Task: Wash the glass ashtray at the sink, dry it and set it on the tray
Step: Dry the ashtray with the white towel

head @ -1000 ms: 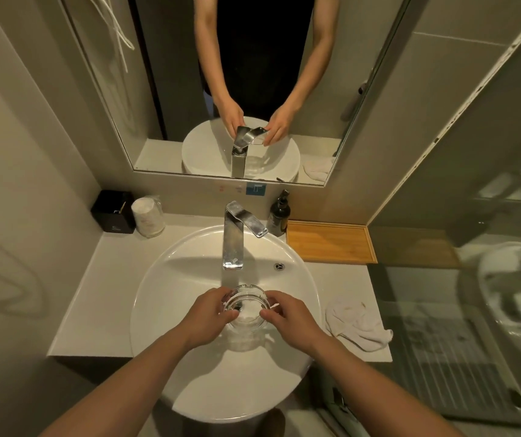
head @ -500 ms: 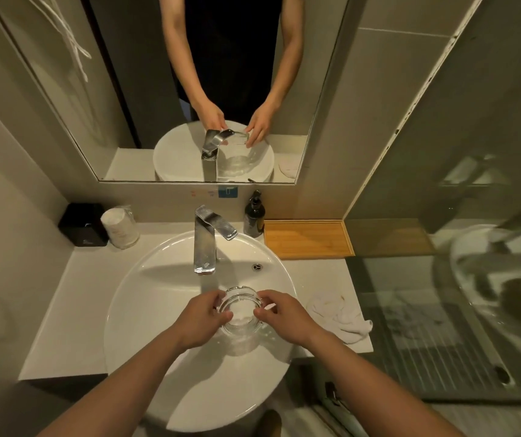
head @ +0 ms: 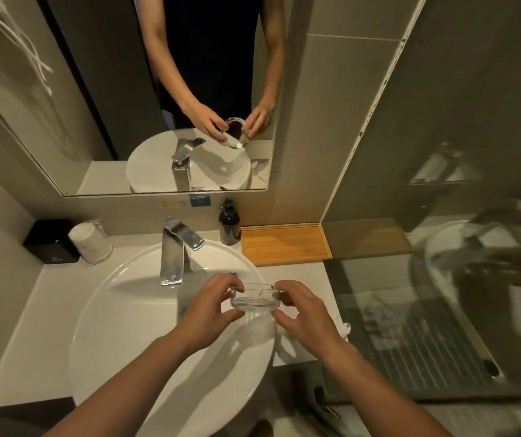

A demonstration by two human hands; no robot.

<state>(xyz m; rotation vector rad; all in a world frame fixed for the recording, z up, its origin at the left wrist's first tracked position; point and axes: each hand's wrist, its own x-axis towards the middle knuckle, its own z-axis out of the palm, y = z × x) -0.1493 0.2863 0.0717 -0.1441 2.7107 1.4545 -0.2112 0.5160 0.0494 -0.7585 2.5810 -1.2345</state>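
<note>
Standing at a pale surface (head: 41, 313) with a round white sink (head: 126, 326) set into it, tap (head: 174, 250) off by the look of it, no stream visible. Against the wall beyond the basin, a wooden tray (head: 284, 244), well apart from the work. Just right of the basin, partly hidden behind the wrist, a crumpled white cloth (head: 345, 330). Above the right side of the bowl, clear of the porcelain: left hand (head: 212, 307) and right hand (head: 303, 313), each gripping an opposite side of the glass ashtray (head: 254, 299) between thumb and curled fingers, kept level, open side up, notched rim showing. Likely thick, stiff and heavy for its size, yet apt to chip or shatter against basin or tap if dropped; probably wet, so slippery. Best taken by the outer wall on two opposite sides, fingers over the rim and thumb low, notches lending some purchase, never by one edge alone. Washing judged about finished; drying with the cloth and setting on the tray not yet done
</note>
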